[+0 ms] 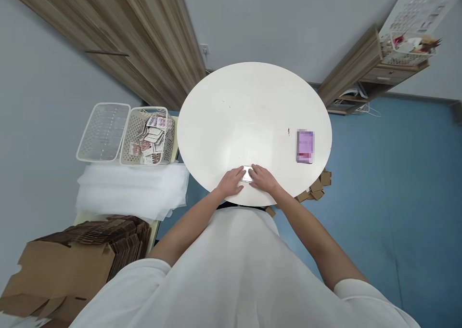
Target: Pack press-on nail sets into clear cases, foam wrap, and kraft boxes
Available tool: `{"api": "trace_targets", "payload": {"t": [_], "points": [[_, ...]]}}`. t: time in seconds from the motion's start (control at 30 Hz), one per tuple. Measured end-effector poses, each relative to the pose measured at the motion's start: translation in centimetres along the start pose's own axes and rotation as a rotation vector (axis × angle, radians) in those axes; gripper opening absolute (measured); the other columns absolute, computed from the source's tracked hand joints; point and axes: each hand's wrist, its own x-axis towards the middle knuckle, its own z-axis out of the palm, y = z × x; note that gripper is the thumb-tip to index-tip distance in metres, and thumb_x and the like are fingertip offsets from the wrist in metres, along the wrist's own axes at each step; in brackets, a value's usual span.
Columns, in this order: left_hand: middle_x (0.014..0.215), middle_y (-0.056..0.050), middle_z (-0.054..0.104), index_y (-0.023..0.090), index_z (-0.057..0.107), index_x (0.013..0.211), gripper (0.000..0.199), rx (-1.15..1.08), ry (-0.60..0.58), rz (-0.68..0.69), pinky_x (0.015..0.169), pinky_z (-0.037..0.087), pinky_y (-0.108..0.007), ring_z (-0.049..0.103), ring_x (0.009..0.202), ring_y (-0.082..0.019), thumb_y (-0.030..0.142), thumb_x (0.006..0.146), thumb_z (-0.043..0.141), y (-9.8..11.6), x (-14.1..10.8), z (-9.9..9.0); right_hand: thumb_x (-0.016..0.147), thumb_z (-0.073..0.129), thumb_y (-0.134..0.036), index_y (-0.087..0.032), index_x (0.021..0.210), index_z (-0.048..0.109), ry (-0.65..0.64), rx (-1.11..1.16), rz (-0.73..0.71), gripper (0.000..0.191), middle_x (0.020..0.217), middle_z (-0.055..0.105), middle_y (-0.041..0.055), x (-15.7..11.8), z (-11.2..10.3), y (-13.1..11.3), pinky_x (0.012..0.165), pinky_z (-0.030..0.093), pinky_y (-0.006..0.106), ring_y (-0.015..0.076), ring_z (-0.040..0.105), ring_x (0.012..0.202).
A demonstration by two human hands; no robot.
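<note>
Resting left hand [231, 182] and right hand [264, 178] on opposite ends of a small pale packet [247, 176], near the front edge of the white table [249, 89]; impossible to tell pinching from pressing; could skid or bend if pushed unevenly.

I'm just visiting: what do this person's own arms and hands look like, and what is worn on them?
The left hand and right hand are bare, without gloves. The left forearm and right forearm are uncovered, with no watch visible. A white short-sleeved fabric top covers the upper arms; rings are too small to tell.
</note>
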Motion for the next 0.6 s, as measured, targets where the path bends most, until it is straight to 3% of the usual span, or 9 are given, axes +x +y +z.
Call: {"api": "trace_targets", "payload": {"t": [0.2,0.37,0.53,0.6], "points": [[0.136,-0.013,0.035,0.017,0.033,0.127,0.062,0.107,-0.004,0.027,0.091,0.035,-0.040,0.039,0.117,-0.027,0.033,0.071,0.056,0.2,0.1,-0.4,0.071,0.056,-0.023,-0.011,0.106,0.046,0.037,-0.070,0.046,0.038,0.123,0.043,0.0208,0.2,0.8,-0.7,0.090,0.039,0.044,0.0321,0.040,0.114],[0.120,-0.010,0.050,0.019,0.043,0.119,0.041,0.165,0.032,0.067,0.088,0.035,-0.039,0.044,0.110,-0.024,0.018,0.078,0.044,0.5,0.0,-0.8,0.075,0.052,-0.030,-0.013,0.102,0.048,-0.007,0.062,0.000,0.033,0.107,0.053,0.0157,-0.4,-0.4,-0.9,0.086,0.041,0.041,0.0271,0.048,0.103],[0.108,-0.009,0.056,0.020,0.048,0.113,0.038,0.130,0.008,0.118,0.084,0.037,-0.038,0.050,0.101,-0.023,0.012,0.076,0.042,0.6,-0.3,-1.4,0.070,0.058,-0.048,-0.016,0.119,0.041,0.068,0.080,0.121,0.061,0.129,0.040,0.0170,-2.3,-1.4,-2.9,0.093,0.033,0.047,0.0330,0.033,0.120],[0.106,-0.009,0.056,0.020,0.049,0.111,0.037,0.100,-0.004,0.119,0.082,0.039,-0.037,0.051,0.099,-0.022,0.012,0.075,0.043,0.6,-0.5,-1.9,0.070,0.060,-0.043,-0.017,0.123,0.038,0.121,0.081,0.183,0.063,0.128,0.041,0.0166,-3.1,-1.0,-4.1,0.094,0.033,0.046,0.0322,0.036,0.118]]}}
